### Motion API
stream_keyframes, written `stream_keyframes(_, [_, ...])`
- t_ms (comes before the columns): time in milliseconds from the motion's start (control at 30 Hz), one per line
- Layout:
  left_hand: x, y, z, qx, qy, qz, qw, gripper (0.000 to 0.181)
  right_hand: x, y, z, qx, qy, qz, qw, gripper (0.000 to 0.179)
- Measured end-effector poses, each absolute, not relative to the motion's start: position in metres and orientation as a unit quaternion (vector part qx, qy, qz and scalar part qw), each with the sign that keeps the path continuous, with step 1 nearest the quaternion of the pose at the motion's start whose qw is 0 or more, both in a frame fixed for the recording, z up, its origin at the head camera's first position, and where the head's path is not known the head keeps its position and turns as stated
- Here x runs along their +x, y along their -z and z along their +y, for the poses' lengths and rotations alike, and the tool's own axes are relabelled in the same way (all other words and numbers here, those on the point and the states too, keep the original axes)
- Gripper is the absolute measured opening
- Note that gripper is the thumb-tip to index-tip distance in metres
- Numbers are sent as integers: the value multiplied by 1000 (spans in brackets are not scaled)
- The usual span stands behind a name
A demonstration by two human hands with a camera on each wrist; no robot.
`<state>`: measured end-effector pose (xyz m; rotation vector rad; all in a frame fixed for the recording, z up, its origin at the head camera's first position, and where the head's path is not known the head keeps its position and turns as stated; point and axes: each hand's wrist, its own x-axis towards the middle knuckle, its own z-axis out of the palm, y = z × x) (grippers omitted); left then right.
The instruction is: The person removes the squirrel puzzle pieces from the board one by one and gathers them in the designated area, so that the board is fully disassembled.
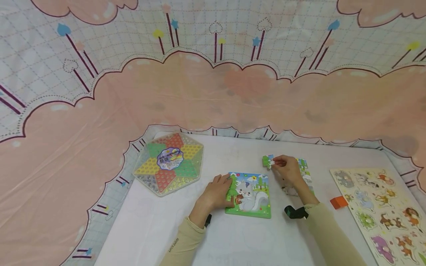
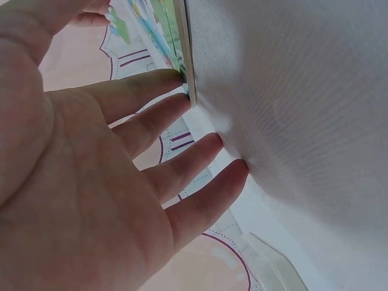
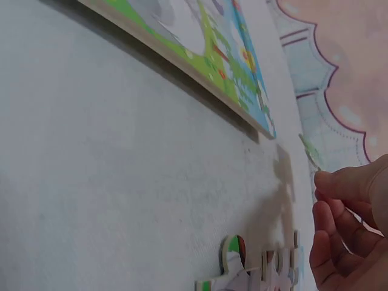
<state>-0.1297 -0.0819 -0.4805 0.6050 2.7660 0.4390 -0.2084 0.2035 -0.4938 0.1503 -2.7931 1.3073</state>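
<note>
A square puzzle board [image 1: 249, 195] with a squirrel picture lies at the middle of the table. My left hand [image 1: 217, 192] rests at its left edge, fingers spread and nearly straight; in the left wrist view, some fingertips touch the board's side and others the cloth. To the right of the board, my right hand [image 1: 288, 170] pinches a small green, blue and white puzzle piece [image 1: 267, 161] between thumb and fingers, above the table. That piece [image 3: 311, 151] shows nearly edge-on in the right wrist view. Loose puzzle pieces [image 1: 307, 175] lie partly hidden behind the right hand.
A hexagonal Chinese checkers set [image 1: 189, 168] lies at the left. On the right are an orange block [image 1: 338, 202] and a wooden animal peg board [image 1: 376, 207]. Patterned cloth [image 1: 213, 96] hangs behind the white table [image 1: 239, 240].
</note>
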Motion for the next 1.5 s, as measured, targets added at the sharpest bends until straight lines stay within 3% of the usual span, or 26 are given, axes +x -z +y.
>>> stream_keyframes(700, [-131, 484, -80, 212, -136, 958, 136, 88, -216, 497, 215, -19, -383, -923, 24, 21])
stream_keyframes(1500, [-132, 482, -82, 214, -134, 959, 131, 87, -221, 498, 212, -11, -375, -927, 5, 20])
